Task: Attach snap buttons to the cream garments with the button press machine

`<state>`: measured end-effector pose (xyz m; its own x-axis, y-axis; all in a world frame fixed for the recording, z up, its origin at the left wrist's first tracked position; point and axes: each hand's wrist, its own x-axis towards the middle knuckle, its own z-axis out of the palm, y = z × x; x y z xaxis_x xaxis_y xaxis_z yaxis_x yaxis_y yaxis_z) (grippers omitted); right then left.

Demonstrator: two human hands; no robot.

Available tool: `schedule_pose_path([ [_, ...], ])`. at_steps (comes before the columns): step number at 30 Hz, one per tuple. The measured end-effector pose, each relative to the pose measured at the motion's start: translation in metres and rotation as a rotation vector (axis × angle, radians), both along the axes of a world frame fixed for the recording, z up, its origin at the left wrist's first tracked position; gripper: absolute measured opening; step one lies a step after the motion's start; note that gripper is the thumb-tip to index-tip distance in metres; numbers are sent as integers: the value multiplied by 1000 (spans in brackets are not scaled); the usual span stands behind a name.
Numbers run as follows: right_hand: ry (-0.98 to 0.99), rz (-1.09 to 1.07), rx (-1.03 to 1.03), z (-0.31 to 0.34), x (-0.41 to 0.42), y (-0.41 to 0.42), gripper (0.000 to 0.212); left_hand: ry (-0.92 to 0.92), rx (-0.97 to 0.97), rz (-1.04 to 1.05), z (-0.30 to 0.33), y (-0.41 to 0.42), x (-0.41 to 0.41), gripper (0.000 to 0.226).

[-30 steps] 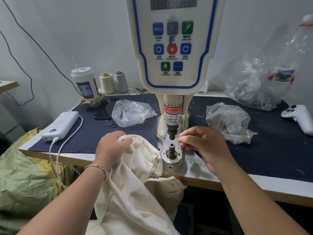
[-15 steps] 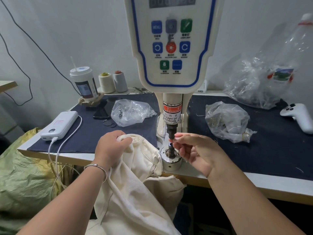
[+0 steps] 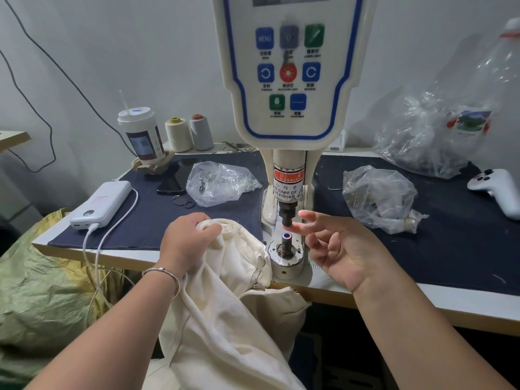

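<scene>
The left hand grips a bunched fold of the cream garment just left of the button press machine, ready to feed, while the right hand, fingers spread and holding nothing, touches its upper die.

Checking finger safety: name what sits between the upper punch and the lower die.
Head view: the right hand's fingertips reach into the gap between upper punch and lower die; no fabric there.

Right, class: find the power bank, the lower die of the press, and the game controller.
power bank (image 3: pixel 102 203): head view, middle of its white top face.
lower die (image 3: pixel 286 236): head view, purple-ringed top of the post.
game controller (image 3: pixel 498 185): head view, middle of its white body at the right edge.
</scene>
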<state>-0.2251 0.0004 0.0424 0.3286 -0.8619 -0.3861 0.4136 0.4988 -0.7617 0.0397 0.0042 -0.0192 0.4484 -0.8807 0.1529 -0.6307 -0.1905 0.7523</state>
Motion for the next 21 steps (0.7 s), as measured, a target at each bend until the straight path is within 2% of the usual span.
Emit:
schedule_pose_path([
  [4,-31,45,-23,0,-8,8,24,-10,9,-17,3,1,-2,32],
  [6,18,39,-75,1,-11,11,20,-14,22,-29,5,2,-3,34],
  [8,177,-73,-164,1,-19,9,15,-13,35,-35,7,2,-3,35],
  [10,404,-272,-247,0,-34,5,16,-13,51,-36,8,2,-4,38],
  [13,632,-416,-524,2,-45,13,15,-12,58,-40,8,2,-3,40],
  [18,842,-155,-1206,0,38,61,7,-30,83,-59,8,0,0,40],
  [19,863,-119,-1272,-1,59,60,6,-36,103,-72,9,-1,1,35],
  [21,863,-98,-1241,0,101,46,5,-108,216,-135,15,-4,4,26],
])
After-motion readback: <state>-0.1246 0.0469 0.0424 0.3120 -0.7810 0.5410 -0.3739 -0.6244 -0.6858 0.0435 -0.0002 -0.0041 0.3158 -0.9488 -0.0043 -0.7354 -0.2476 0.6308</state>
